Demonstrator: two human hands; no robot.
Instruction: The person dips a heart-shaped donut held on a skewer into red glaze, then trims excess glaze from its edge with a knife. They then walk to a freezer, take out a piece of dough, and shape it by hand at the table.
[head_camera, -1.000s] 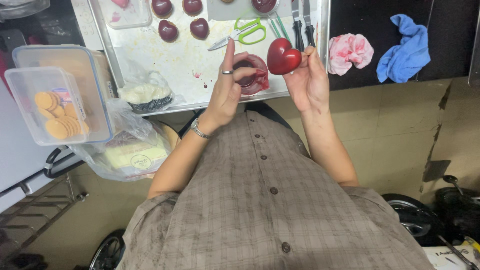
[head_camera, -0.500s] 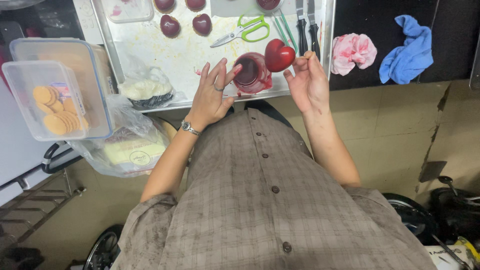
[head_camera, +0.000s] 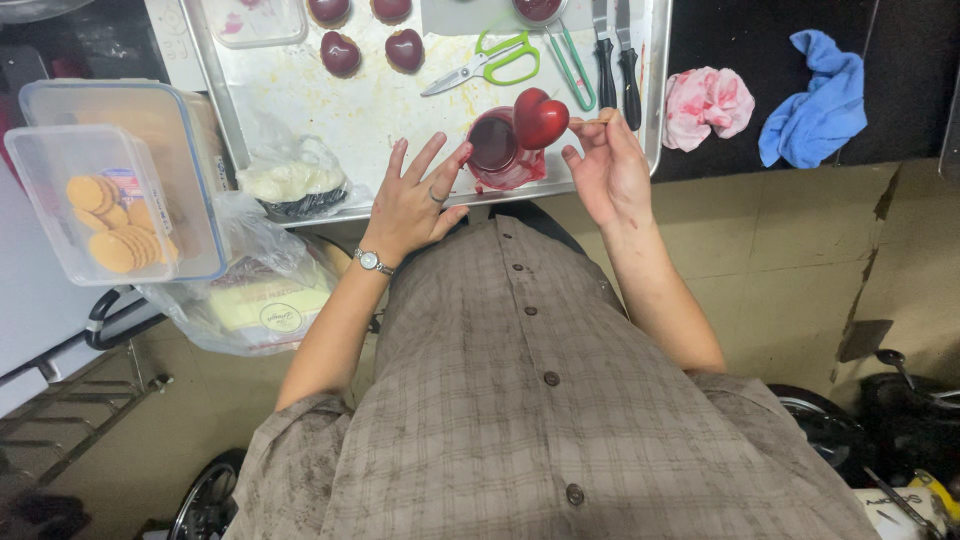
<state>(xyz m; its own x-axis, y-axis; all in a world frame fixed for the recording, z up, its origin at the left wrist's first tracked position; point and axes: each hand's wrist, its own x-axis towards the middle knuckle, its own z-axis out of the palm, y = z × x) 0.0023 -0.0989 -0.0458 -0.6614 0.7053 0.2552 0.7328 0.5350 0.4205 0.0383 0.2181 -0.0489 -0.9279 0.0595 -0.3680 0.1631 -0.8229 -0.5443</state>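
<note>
My right hand (head_camera: 605, 168) pinches a thin stick that carries a glossy red heart-shaped piece (head_camera: 540, 116), held just over a small cup of dark red glaze (head_camera: 494, 145). My left hand (head_camera: 412, 203) rests open with fingers spread on the metal tray (head_camera: 330, 110), its fingertips beside the cup. Two dark red hearts (head_camera: 372, 51) lie farther up the tray. I wear a watch on the left wrist and a ring.
Green-handled scissors (head_camera: 495, 62) and two knives (head_camera: 612, 60) lie on the tray. A bag of white cream (head_camera: 290, 182) sits at its left edge. Clear boxes with round biscuits (head_camera: 105, 205) stand left; pink (head_camera: 705, 100) and blue cloths (head_camera: 815, 100) lie right.
The red heart has come down from in front of me to just above the glaze cup. My left hand has let go of the cup and spread flat on the tray.
</note>
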